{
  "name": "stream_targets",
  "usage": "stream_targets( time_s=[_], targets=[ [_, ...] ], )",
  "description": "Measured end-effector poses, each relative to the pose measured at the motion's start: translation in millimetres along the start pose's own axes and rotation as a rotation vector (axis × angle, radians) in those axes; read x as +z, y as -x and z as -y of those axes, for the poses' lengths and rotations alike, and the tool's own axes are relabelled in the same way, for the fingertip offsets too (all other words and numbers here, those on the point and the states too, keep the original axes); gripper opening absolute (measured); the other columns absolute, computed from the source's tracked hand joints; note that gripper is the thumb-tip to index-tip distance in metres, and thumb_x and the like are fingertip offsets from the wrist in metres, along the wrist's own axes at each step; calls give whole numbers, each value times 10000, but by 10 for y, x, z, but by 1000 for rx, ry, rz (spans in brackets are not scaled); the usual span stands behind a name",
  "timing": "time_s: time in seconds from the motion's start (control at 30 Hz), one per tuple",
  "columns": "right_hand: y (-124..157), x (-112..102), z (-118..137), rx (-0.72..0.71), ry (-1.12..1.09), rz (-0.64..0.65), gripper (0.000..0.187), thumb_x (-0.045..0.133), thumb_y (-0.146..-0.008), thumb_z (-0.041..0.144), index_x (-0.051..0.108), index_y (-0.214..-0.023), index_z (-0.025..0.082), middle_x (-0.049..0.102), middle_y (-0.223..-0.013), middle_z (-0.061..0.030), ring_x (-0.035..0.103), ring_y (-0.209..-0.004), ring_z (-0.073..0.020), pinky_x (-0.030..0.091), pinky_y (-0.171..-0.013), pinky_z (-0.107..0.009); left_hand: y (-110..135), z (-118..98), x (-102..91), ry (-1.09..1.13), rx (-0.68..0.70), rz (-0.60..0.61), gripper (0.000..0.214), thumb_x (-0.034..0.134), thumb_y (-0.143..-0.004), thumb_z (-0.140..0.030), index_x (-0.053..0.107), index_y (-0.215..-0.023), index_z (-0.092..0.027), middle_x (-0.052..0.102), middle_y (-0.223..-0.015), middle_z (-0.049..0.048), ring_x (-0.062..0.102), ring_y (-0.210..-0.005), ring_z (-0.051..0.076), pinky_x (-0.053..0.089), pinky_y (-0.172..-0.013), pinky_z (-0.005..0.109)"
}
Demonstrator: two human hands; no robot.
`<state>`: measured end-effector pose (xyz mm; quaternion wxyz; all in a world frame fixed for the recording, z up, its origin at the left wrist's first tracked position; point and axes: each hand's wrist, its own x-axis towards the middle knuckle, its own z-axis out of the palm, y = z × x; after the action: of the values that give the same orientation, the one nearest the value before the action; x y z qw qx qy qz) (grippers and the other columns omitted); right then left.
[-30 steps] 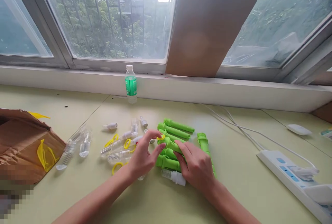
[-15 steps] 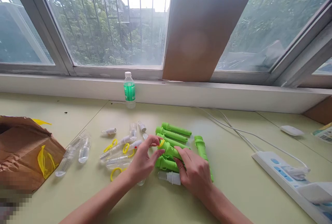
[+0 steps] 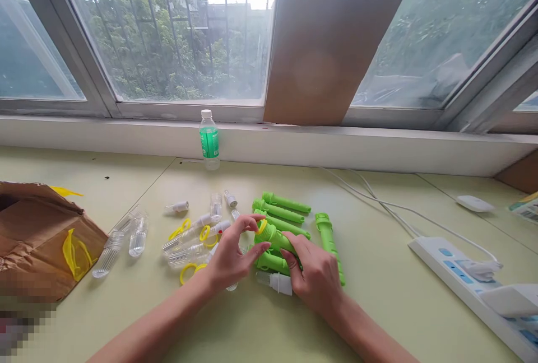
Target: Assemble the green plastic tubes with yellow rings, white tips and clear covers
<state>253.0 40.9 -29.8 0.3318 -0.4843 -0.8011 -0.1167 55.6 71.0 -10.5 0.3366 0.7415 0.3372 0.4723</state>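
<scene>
My right hand (image 3: pixel 316 279) grips a green plastic tube (image 3: pixel 275 236) by its shaft, among several green tubes (image 3: pixel 282 209) lying in a row on the table. My left hand (image 3: pixel 232 256) pinches a yellow ring (image 3: pixel 261 226) against the threaded end of that tube. More yellow rings (image 3: pixel 189 271) and several clear plastic vials (image 3: pixel 138 235) lie to the left of my hands. A white-capped clear piece (image 3: pixel 275 283) rests just under my right hand.
An open cardboard box (image 3: pixel 36 240) with yellow pieces sits at the left edge. A water bottle (image 3: pixel 209 140) stands by the window sill. A white power strip (image 3: pixel 471 289) with cables lies at the right, with a small white object (image 3: pixel 474 203) behind it.
Both hands have lifted the green tube's end slightly. My left fingers have brought the yellow ring onto its threaded mouth. The view has shifted a little.
</scene>
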Motion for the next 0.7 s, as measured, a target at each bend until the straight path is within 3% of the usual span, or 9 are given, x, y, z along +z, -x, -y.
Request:
stream_targets(
  time_s=[0.23, 0.5, 0.7],
  targets=[
    [7, 5, -14, 13, -56, 9, 258, 440, -931, 250, 567, -1117, 125, 668, -794, -60, 621, -625, -193, 398, -517, -286, 25, 51, 43, -62, 55, -33, 312, 675, -783, -204, 389, -904, -235, 595, -1189, 57, 583, -1086, 181, 468, -936, 356],
    [-20, -26, 0, 37, -167, 17, 240, 453, -922, 243, 579, -1090, 128, 698, -825, -70, 636, -621, -189, 442, -525, -285, 53, 64, 79, -67, 91, -91, 261, 641, -817, -202, 398, -908, -230, 628, -1139, 69, 601, -1103, 193, 510, -893, 346],
    [-33, -41, 4, 59, -210, 38, 243, 460, -917, 246, 585, -1090, 128, 725, -921, -92, 691, -735, -222, 504, -595, -311, 79, 88, 89, -104, 137, -134, 268, 661, -804, -195, 410, -891, -227, 647, -1139, 77, 627, -1081, 201, 526, -879, 340]
  ],
)
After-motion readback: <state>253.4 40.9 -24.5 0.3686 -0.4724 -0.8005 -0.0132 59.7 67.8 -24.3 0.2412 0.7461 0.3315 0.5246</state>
